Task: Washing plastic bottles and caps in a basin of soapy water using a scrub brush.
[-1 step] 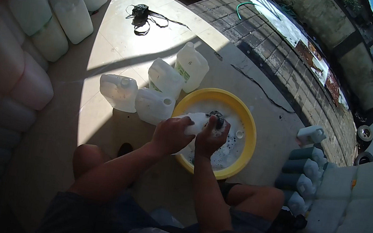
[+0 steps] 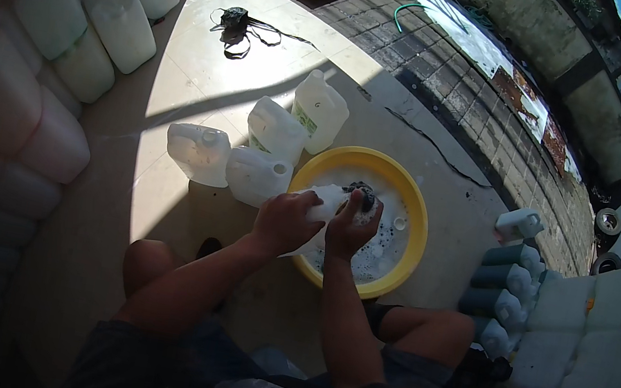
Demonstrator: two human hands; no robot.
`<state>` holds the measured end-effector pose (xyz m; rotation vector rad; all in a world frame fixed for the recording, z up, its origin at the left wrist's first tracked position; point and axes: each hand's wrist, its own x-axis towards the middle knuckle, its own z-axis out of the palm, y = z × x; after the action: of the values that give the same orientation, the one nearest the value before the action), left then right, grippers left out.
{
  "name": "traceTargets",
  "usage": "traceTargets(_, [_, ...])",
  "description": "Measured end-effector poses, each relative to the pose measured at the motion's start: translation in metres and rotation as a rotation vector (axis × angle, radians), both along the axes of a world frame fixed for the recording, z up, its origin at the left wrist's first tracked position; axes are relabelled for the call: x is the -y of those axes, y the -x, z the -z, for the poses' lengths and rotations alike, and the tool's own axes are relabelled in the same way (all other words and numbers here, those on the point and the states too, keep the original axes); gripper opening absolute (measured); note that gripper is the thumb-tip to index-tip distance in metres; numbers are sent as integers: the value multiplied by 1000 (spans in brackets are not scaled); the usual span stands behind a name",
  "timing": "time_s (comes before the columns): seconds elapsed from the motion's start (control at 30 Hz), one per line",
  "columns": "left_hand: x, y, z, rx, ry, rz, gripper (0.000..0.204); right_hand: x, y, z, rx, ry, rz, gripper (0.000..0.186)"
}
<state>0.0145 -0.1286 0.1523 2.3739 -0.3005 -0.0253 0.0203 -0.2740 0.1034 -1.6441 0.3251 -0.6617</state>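
Between my hands a translucent white plastic jug [image 2: 329, 196], wet with suds, is held over a yellow basin [image 2: 417, 234]. My left hand [image 2: 287, 221] is closed around its near left part. My right hand [image 2: 351, 230] grips a dark, foamy scrubbing cloth [image 2: 361, 194] against the jug's right end; its exact shape is partly hidden by the fingers. Foamy water [image 2: 377, 262] with dark specks fills the basin, and a small white cap [image 2: 400, 223] floats at the right. My hands cover much of the jug.
Several translucent jugs [image 2: 257, 176] stand left of the basin. Stacked white containers [image 2: 54, 140] line the left side; blue-green jugs [image 2: 505, 280] and white containers [image 2: 544, 352] are at right. A black strapped item [image 2: 234, 24] and a dark cord [image 2: 436, 143] lie on the floor.
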Motion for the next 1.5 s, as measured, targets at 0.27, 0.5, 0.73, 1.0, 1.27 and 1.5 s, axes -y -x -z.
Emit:
traceTargets(0.27, [-31,-14,9,-105,124,153,40,62,25,-6,-135,-250,-751,41])
traceTargets(0.5, [-34,-26,10,106,-1,333,41,41,16,-64,-85,396,-784,26])
traceTargets(0.73, [-24,-23,19,301,-13,300,49,11,55,-14,-35,-429,-191,28])
traceTargets(1.0, [10,6,41,132,359,269,105,30,93,21,-16,22,-537,47])
traceTargets(1.27, [21,38,37,95,466,67,89,1,79,41,-36,-251,-325,57])
traceTargets(1.5, [24,32,37,258,409,0,62,23,4,31,-274,92,35,45])
